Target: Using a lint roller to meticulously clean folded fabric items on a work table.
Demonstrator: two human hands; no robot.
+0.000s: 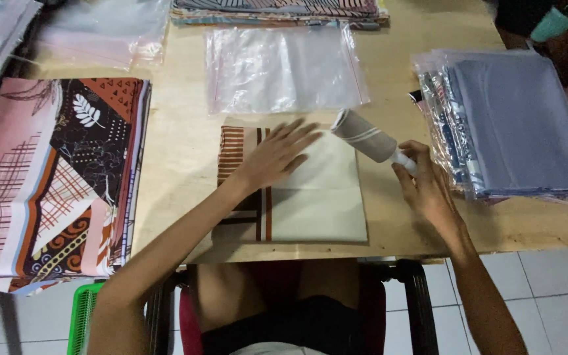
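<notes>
lint roller (365, 135) at folded cloth (317, 197) edge

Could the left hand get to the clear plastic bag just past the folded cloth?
Probably yes. The left hand lies flat on the folded cloth, and the clear plastic bag sits just beyond with nothing between.

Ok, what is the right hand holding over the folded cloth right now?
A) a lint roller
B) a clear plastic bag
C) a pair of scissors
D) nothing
A: the right hand grips the white handle of a lint roller, whose head lies on the folded cloth.
</notes>
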